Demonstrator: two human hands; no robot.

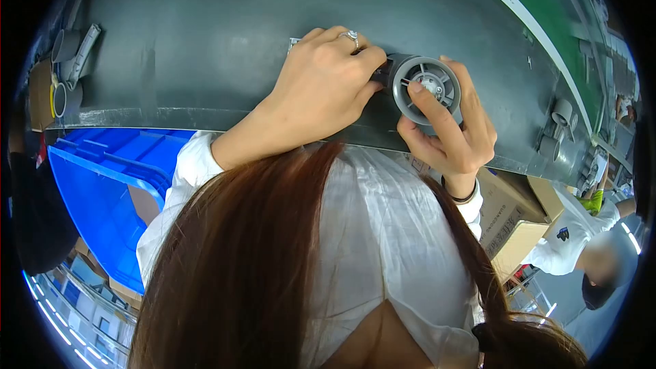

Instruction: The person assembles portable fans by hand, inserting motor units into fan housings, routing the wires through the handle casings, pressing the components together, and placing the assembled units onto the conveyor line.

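Observation:
Near the front edge of the dark green table, a grey round fan housing (415, 63) has its open end facing up. Spokes and a pale metal centre show inside it. My right hand (456, 126) curls round its right and front sides, with one finger reaching over the rim onto the spokes. From the left, my left hand (326, 72) closes on a dark part joined to the housing's side; the fingertips are partly hidden. A small light piece (294, 44) pokes out beyond the left knuckles, and I cannot make out what it is.
Grey tubular parts (67, 99) lie at the table's left end, others (559, 123) at its right. A blue bin (102, 184) stands below left, an open cardboard box (512, 222) below right. Another person in a white shirt (564, 232) is at far right.

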